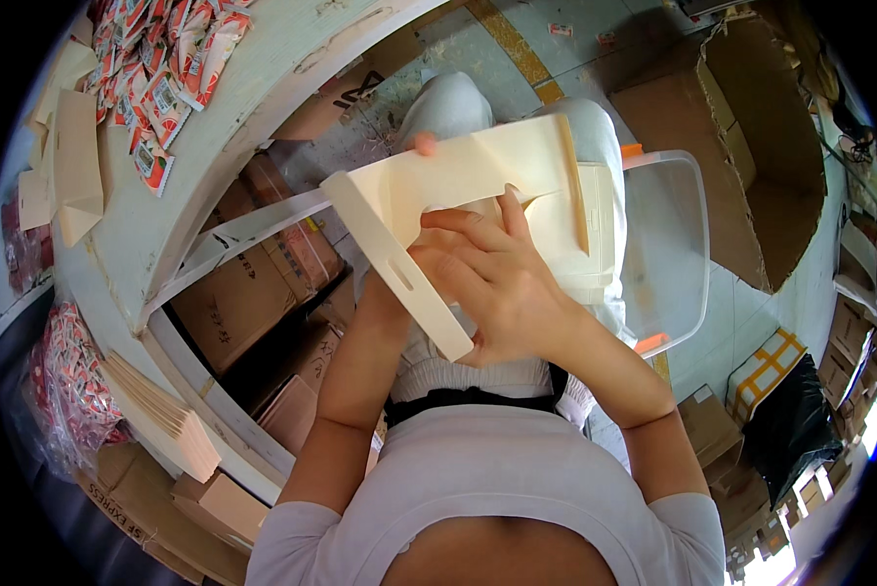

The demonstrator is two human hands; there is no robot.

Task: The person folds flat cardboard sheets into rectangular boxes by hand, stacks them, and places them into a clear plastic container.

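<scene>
A cream cardboard box [478, 161], partly folded up, is held tilted above my lap. Its narrow side panel [396, 269] has a slot cut in it. From behind the box my left hand [425, 145] grips it; only a fingertip shows over the far edge, and the rest is hidden. My right hand [502, 269] reaches into the box with bent fingers against the inside, its thumb by the near end of the slotted panel. More flat cream cardboard pieces [600, 230] rest on my thigh beneath the box.
Small red-and-white packets [170, 68] heap on the curved white table [204, 146] at left, near folded cream card [75, 161]. A clear plastic bin [673, 254] with orange handles stands right of my legs. Beyond it is a large open brown carton [688, 176]. Cartons [233, 303] fill the space under the table.
</scene>
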